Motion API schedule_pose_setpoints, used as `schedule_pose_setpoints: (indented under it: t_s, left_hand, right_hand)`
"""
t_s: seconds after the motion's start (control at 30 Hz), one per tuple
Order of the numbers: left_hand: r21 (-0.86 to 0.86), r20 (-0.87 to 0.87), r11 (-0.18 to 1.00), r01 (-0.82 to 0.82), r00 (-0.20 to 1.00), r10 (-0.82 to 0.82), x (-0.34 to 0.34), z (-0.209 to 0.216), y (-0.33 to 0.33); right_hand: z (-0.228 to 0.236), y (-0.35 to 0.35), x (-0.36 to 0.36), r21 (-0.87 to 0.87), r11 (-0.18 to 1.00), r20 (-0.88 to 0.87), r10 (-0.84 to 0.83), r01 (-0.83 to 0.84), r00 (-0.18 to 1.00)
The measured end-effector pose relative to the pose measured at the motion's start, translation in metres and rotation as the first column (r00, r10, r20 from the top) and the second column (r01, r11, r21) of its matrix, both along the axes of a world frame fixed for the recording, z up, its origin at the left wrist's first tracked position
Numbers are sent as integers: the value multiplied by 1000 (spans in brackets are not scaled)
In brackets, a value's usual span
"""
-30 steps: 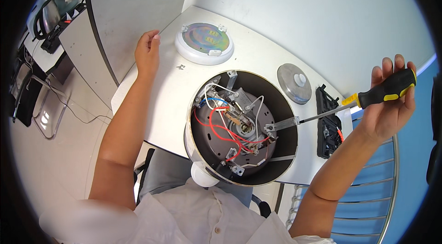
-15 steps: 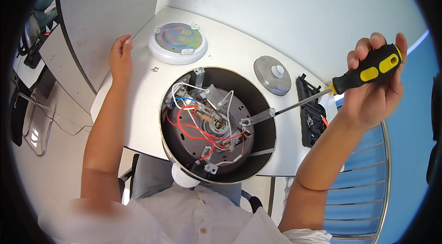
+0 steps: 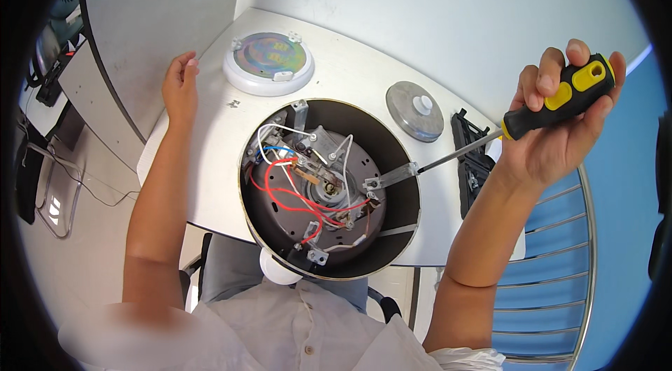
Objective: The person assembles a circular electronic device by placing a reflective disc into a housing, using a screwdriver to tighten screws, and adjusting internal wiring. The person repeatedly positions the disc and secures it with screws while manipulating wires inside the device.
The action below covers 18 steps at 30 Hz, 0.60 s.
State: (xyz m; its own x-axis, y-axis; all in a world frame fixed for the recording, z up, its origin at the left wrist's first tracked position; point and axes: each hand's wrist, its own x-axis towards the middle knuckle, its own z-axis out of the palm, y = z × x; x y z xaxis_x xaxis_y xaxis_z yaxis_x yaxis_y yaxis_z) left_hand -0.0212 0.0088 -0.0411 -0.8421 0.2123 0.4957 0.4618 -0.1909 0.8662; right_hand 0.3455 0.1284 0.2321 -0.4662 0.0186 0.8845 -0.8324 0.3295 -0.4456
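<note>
1. Gripping a screwdriver (image 3: 539, 108) in our right hand (image 3: 553, 140), we have the fingers clamped tight around its black and yellow handle, up at about two o'clock in the view.
2. Its metal shaft slants down toward eight o'clock, and the tip meets a small metal bracket (image 3: 388, 176) on the right side of the open appliance (image 3: 329, 189).
3. That appliance (a round, dark-walled body turned bottom up) sits on the white table (image 3: 350, 77) at the centre of the view, right in front of our chest.
4. Inside it we see red, white and blue wires (image 3: 294, 196) looping around a round metal part in the middle.
5. Our left hand (image 3: 180, 87) rests at ten o'clock on the table edge, fingers loosely curled and holding nothing; it lies well apart from the appliance.
6. Just beside that hand, at eleven o'clock, lies a round white cover (image 3: 269, 63) with a shiny disc in its middle.
7. At one o'clock from the appliance sits a grey metal disc (image 3: 414, 110) with a white knob on top.
8. A black plastic part (image 3: 472, 154) lies at three o'clock, under the screwdriver shaft, near the table's right edge.
</note>
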Motion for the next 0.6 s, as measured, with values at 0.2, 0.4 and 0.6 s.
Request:
schedule_pose_setpoints:
  t_s: [0.2, 0.4, 0.6]
  left_hand:
    - [-21, -54, 998, -61, 997, 60, -6, -8, 3]
    - [-24, 25, 999, -23, 999, 23, 12, 7, -2]
    - [-1, 26, 999, -32, 999, 32, 16, 11, -1]
  right_hand:
    - [7, 11, 7, -205, 965, 170, 197, -160, 966]
    - [4, 1, 7, -267, 961, 101, -49, 74, 994]
    - [-1, -7, 9, -205, 940, 71, -263, 272, 962]
